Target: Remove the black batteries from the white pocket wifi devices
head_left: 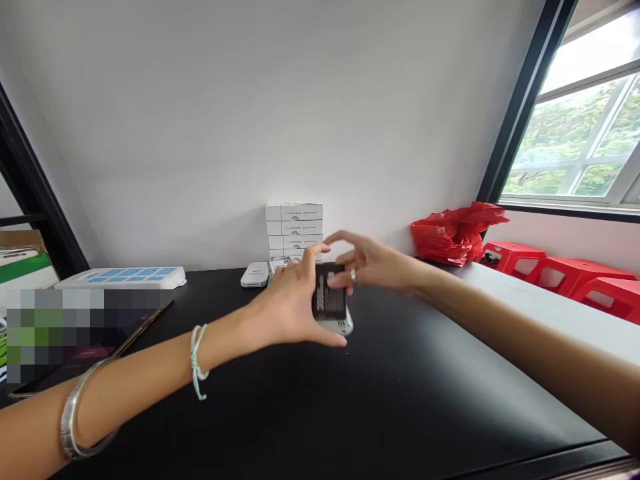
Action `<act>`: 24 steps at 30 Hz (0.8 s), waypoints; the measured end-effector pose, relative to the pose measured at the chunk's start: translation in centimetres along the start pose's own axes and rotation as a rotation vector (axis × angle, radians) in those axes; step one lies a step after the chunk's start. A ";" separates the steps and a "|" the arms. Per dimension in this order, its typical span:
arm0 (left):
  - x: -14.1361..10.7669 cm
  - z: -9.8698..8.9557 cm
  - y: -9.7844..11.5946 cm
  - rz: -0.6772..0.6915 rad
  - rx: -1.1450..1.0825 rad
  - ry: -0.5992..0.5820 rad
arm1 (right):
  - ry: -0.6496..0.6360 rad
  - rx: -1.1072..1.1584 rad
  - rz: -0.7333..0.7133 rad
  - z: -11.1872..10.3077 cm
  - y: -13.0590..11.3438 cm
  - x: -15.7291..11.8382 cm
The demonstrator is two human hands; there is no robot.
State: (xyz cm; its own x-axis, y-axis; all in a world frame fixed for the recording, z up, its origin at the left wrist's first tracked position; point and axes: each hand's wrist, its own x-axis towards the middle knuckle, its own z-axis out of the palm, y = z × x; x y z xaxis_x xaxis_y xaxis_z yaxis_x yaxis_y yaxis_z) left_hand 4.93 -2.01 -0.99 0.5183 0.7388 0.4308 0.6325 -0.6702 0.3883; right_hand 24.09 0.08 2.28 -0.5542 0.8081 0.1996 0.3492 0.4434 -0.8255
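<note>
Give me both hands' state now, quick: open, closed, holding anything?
Left hand: closed, holding a small black-and-white device.
Right hand: partly open, fingers touching the same device.

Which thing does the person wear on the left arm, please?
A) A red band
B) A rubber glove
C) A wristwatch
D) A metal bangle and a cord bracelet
D: the left arm wears a metal bangle and, nearer the wrist, a pale cord bracelet.
</note>
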 end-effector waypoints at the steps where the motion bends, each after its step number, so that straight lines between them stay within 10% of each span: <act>1: 0.6 -0.7 -0.5 -0.025 0.021 0.011 | 0.083 0.097 0.002 -0.8 0.0 0.6; 4: 2.1 -2.6 -2.6 -0.187 0.022 0.051 | 0.311 0.181 0.127 -2.7 1.2 2.7; 11: 3.4 -3.4 -7.1 -0.207 0.144 0.053 | 0.281 0.041 0.412 -1.6 7.4 7.9; 24: 4.2 -4.1 -9.4 -0.025 0.225 0.095 | 0.308 -0.212 0.218 0.4 9.6 8.2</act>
State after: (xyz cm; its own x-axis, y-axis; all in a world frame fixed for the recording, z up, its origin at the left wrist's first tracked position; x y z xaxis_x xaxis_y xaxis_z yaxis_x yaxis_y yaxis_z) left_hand -1.18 7.11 0.54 0.4510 0.7378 0.5022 0.7625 -0.6110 0.2129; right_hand 22.60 10.87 -4.23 -0.2104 0.9554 0.2072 0.5984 0.2935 -0.7455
